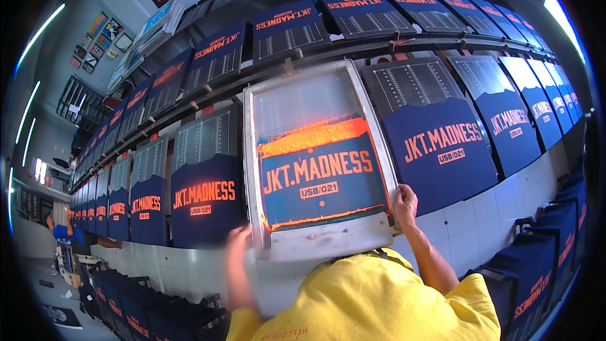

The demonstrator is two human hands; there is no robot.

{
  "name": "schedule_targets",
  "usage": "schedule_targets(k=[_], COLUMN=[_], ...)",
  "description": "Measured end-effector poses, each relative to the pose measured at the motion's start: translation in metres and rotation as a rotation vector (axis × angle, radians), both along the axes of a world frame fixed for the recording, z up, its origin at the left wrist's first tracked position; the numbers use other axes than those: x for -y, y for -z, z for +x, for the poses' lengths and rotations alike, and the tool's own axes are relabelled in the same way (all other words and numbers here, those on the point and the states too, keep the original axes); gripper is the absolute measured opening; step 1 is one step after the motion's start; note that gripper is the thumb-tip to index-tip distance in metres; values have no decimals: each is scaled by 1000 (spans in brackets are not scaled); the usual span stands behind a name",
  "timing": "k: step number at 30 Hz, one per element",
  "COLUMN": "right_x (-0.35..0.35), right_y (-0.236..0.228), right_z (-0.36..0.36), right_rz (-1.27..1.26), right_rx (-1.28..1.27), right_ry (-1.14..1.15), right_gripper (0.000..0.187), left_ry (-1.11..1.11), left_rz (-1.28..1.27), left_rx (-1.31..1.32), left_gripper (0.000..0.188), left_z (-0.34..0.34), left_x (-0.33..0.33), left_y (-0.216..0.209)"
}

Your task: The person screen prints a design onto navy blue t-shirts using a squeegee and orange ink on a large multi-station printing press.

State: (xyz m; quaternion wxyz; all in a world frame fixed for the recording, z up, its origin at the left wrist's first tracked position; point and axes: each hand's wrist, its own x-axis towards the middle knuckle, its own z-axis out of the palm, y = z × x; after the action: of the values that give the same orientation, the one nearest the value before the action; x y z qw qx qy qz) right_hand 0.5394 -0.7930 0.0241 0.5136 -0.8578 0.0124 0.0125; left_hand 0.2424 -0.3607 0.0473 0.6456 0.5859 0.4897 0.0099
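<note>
A metal-edged printing screen (249, 151) lies over one of the print boards in the middle of the row. Bright orange ink (315, 137) is spread in a band across its mesh, above orange lettering. My left hand (239, 240) is at the screen's lower left edge, a little smeared by motion, with its fingers closed on the frame. At the right edge, my right hand (405, 204) is closed on the frame, fingers curled. Beside the screen lie dark blue fabric pieces with orange print, one on the left (205, 211) and one on the right (435, 170).
Long rows of boards carry more blue printed pieces (363, 16) on the far side. Behind and below me, blue pieces hang over racks (536, 265). A person in blue (66, 233) is at the far left. Stacked frames (148, 35) stand at the upper left.
</note>
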Motion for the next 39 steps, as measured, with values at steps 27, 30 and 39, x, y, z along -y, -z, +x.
schedule_targets(k=[27,30,39], right_x=[161,241,401], right_y=[-27,-25,-28], right_z=[92,135,220], right_rz=[248,218,164], right_rx=[54,94,65], right_ry=[-39,-25,9], right_gripper=[19,20,21], left_ry=[-426,-430,-334], left_rz=[282,239,271], left_rx=[290,344,358], left_gripper=[26,18,27], left_z=[85,128,223], left_x=[215,274,425], left_y=[-38,-2,33])
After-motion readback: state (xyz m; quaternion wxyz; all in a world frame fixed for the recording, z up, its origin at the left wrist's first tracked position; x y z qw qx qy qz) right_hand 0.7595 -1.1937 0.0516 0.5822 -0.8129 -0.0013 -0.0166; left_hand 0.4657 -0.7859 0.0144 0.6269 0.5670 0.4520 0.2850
